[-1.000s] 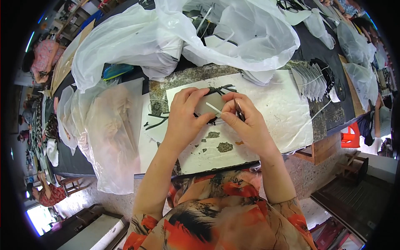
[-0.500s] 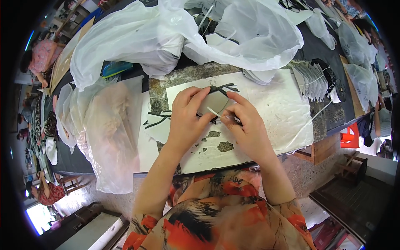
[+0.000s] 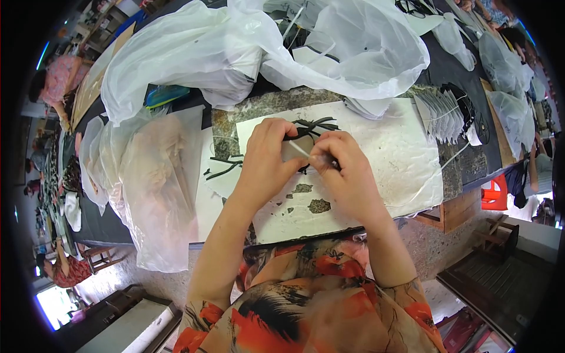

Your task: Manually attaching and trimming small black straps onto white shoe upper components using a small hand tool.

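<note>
Between my hands, over a white board, is a small grey panel (image 3: 289, 150) with black edging and black straps (image 3: 322, 123) sticking out at its far side. My left hand (image 3: 265, 159) is closed on the panel's left side, its thumb pointing toward the middle. My right hand (image 3: 344, 173) pinches a thin white stick (image 3: 299, 148), which slants up to the left across the panel; something dark shows in its curled fingers. Left of my left hand, another piece with black straps (image 3: 223, 167) lies on the board. Much of the panel is hidden by my fingers.
The white board (image 3: 406, 176) has worn, peeled patches. A tied stack of grey pieces (image 3: 438, 115) lies at its far right. Large translucent plastic bags (image 3: 176, 65) cover the far side, and another bag (image 3: 156, 182) hangs over the table's near edge on the left. Other people sit farther off.
My right hand has shifted inward and slightly up, closer to my left hand. The panel between them shows less, and the white stick lies higher across it.
</note>
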{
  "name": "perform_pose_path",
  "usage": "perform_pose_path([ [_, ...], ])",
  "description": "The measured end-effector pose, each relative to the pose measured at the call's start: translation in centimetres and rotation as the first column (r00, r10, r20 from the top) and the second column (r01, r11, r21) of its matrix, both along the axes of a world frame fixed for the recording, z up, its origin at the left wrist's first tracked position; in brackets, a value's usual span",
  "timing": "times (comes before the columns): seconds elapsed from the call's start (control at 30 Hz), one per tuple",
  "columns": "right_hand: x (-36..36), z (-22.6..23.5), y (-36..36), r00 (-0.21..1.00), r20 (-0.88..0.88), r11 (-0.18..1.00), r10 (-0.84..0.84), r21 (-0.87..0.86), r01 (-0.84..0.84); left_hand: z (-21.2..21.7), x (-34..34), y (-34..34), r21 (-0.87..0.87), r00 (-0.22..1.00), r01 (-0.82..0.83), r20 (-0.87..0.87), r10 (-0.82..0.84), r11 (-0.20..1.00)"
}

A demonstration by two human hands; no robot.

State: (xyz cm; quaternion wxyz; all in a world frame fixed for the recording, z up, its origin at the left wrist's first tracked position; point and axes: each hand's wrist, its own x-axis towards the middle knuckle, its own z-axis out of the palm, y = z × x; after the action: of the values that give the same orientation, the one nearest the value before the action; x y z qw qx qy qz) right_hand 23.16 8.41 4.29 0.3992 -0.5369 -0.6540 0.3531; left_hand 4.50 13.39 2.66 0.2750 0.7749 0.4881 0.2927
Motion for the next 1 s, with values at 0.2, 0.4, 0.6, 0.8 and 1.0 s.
perform_pose_path([
  [0.2, 1.6, -0.4, 1.2, 0.937, -0.345, 0.940, -0.051, -0.335, -0.072, 0.0, -0.5, 0.3, 0.010, 0.999, 0.014, -0.051, -0.013, 1.000],
  [0.4, 2.4, 0.4, 0.9, 0.919, -0.392, 0.932, 0.027, -0.323, -0.165, -0.2, -0.6, 0.3, 0.062, 1.000, -0.007, -0.025, 0.008, 0.998],
  [0.6, 2.7, 0.3, 0.7, 0.875, -0.483, 0.911, 0.011, -0.356, -0.208, 1.1, -0.2, 0.5, 0.428, 0.966, 0.196, -0.237, -0.099, 0.883],
  [0.8, 2.4, 1.1, 0.8, 0.875, -0.483, 0.845, 0.009, -0.464, -0.265, -0.1, -1.1, 1.0, 0.246, 0.983, 0.184, -0.029, -0.183, 0.952],
  [1.0, 2.5, -0.9, 1.3, 0.839, -0.544, 0.875, 0.006, -0.403, -0.267, 0.1, -0.9, 2.1, -0.080, 0.982, 0.128, 0.152, -0.115, 0.988],
])
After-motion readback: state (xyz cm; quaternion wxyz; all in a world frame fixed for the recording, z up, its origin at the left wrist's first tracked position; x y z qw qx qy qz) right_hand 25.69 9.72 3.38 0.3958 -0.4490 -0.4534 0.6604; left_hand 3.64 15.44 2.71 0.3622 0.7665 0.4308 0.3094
